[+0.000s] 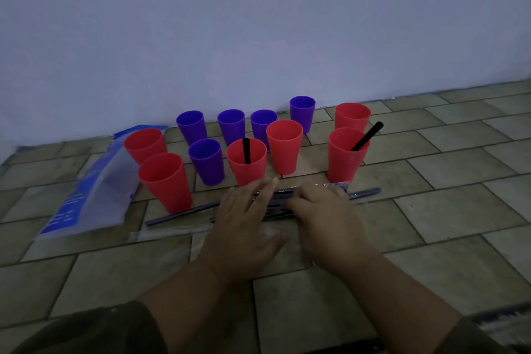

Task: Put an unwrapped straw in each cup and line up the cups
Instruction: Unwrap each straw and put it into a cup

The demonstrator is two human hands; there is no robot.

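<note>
Under both hands (287,210) | wrapped straws (363,192) on floor, nr cups (247,161)

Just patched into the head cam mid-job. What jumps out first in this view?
A cluster of red and purple cups stands on the tiled floor near the wall, only two red ones holding a black straw. In front of them, the left hand and right hand rest on a pile of wrapped straws. A blue-and-clear plastic bag lies at left.

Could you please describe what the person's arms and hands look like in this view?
Both hands, the left hand and the right hand, are bare, with no gloves, rings or watch visible. The forearms are uncovered; dark olive sleeves are pushed up towards the elbows.
</note>
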